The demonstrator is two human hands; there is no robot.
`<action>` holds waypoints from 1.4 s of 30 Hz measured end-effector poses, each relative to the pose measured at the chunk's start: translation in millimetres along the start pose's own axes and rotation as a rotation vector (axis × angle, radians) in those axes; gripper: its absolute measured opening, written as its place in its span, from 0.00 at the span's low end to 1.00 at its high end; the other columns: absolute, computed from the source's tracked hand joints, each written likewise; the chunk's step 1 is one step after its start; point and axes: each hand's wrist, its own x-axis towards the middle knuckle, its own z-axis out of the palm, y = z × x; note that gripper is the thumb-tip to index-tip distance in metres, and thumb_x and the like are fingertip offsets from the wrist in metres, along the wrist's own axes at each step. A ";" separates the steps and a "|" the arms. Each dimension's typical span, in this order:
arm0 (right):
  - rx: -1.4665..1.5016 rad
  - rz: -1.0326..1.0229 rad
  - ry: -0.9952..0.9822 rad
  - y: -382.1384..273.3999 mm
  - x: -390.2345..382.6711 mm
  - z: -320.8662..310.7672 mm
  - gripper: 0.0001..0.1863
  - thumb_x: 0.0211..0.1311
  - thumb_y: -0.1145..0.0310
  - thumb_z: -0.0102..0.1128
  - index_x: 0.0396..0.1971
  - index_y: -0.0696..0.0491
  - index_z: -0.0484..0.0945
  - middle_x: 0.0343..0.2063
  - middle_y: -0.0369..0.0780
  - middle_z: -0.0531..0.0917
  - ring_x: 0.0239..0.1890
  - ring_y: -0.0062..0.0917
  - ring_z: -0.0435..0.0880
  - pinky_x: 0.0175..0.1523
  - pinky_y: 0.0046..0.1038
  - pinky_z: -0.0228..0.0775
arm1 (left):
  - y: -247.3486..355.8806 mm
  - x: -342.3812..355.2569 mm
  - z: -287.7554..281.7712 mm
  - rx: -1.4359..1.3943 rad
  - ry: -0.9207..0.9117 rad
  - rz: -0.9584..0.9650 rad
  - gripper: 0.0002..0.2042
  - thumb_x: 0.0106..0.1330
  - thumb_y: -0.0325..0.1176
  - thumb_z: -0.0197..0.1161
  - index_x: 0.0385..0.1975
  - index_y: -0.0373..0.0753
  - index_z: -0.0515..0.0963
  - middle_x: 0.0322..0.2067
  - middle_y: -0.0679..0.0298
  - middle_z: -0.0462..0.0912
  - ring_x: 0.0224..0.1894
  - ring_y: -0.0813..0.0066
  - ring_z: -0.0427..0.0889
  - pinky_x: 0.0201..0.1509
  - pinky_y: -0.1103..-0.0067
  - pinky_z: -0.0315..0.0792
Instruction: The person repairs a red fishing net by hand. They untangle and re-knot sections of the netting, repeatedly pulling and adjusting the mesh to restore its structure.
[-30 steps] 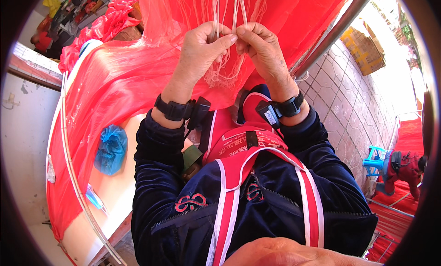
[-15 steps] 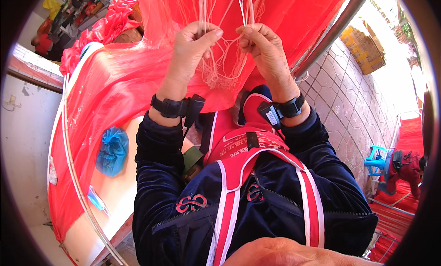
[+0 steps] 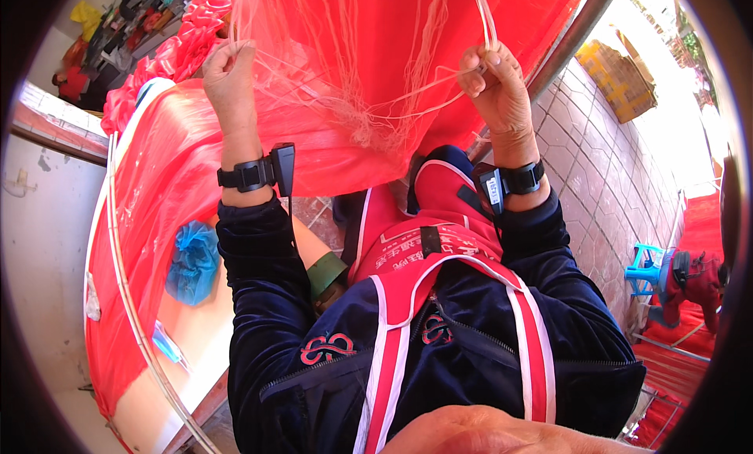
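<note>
Key relation: the tangle of thin off-white thread strands sits in the gap between the hands, dropped toward the body side of both. Left hand and right hand are well apart, roughly level with each other.

Axes: a sagging run of thread goes side to side, a shallow U from the left hand down into the tangle and up to the right hand. The other loose strands run up and away from the body, roughly square to that. Right hand looks slightly nearer the tangle; not much in it.

Hand states: right pinches a bundle of smooth white cord strands between thumb and fingers; bundle runs up out of view. Left has thumb closed against curled fingers, seemingly on a few fine strands; can't count them. Neither hand touches the tangle's low point.

Backdrop: the sheer bright-red fabric sheet hangs behind the threads and drapes left over the pale flat surface, where a crumpled translucent blue plastic bag lies near the left sleeve. The dark round metal pole slants just beyond the right hand, apart from its fingers.
</note>
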 end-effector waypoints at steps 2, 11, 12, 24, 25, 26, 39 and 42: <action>-0.024 0.024 -0.053 2.4 -0.9 2.9 0.06 0.66 0.70 0.52 0.32 0.54 0.78 0.32 0.41 0.83 0.22 0.17 0.76 0.31 0.19 0.70 | 0.9 -1.6 0.3 0.063 0.046 0.029 0.06 0.57 0.26 0.68 0.32 0.32 0.82 0.35 0.66 0.75 0.41 0.83 0.73 0.43 0.85 0.70; -0.204 0.134 -0.011 37.4 0.8 22.1 0.10 0.68 0.70 0.51 0.44 0.55 0.78 0.39 0.41 0.84 0.32 0.17 0.80 0.43 0.21 0.74 | 21.4 -37.0 42.6 -0.362 -0.391 -0.352 0.08 0.62 0.30 0.64 0.38 0.35 0.78 0.25 0.67 0.79 0.31 0.79 0.80 0.41 0.84 0.73; -0.230 0.146 -0.008 40.1 0.1 22.6 0.10 0.68 0.70 0.51 0.45 0.55 0.78 0.40 0.42 0.83 0.33 0.18 0.81 0.43 0.21 0.74 | 23.6 -42.7 47.9 -0.405 -0.444 -0.375 0.09 0.62 0.31 0.64 0.38 0.36 0.78 0.25 0.68 0.78 0.30 0.79 0.80 0.39 0.84 0.73; -0.303 0.209 0.056 58.4 -3.1 30.3 0.08 0.65 0.71 0.55 0.40 0.56 0.80 0.37 0.37 0.84 0.38 0.19 0.82 0.48 0.23 0.73 | 60.8 -81.2 82.5 -0.380 -0.566 -0.401 0.11 0.60 0.37 0.67 0.34 0.37 0.80 0.22 0.71 0.78 0.19 0.89 0.70 0.23 0.91 0.64; -0.325 0.208 0.054 59.5 -3.1 31.8 0.08 0.65 0.71 0.56 0.40 0.56 0.80 0.36 0.36 0.84 0.37 0.19 0.82 0.48 0.23 0.72 | 62.8 -82.9 83.2 -0.368 -0.556 -0.403 0.10 0.61 0.36 0.66 0.35 0.36 0.80 0.22 0.71 0.77 0.19 0.89 0.70 0.22 0.91 0.64; -0.337 0.204 0.043 60.1 -3.3 33.2 0.08 0.65 0.71 0.56 0.39 0.56 0.80 0.35 0.36 0.84 0.37 0.19 0.82 0.48 0.23 0.72 | 64.8 -84.1 83.6 -0.357 -0.545 -0.405 0.10 0.62 0.35 0.65 0.35 0.36 0.80 0.21 0.71 0.77 0.19 0.89 0.70 0.22 0.90 0.64; -0.421 0.198 0.071 55.1 -2.0 44.6 0.13 0.65 0.66 0.57 0.44 0.58 0.78 0.38 0.37 0.83 0.37 0.20 0.82 0.46 0.23 0.73 | 69.2 -82.4 81.0 -0.402 -0.521 -0.358 0.09 0.62 0.35 0.64 0.33 0.35 0.79 0.20 0.71 0.76 0.18 0.90 0.68 0.20 0.91 0.62; -0.510 0.203 0.064 52.9 3.7 44.3 0.16 0.68 0.63 0.53 0.49 0.57 0.75 0.39 0.39 0.82 0.38 0.23 0.83 0.45 0.24 0.76 | 70.1 -81.7 79.6 -0.426 -0.546 -0.374 0.08 0.63 0.34 0.63 0.33 0.36 0.78 0.20 0.72 0.75 0.18 0.90 0.69 0.21 0.91 0.63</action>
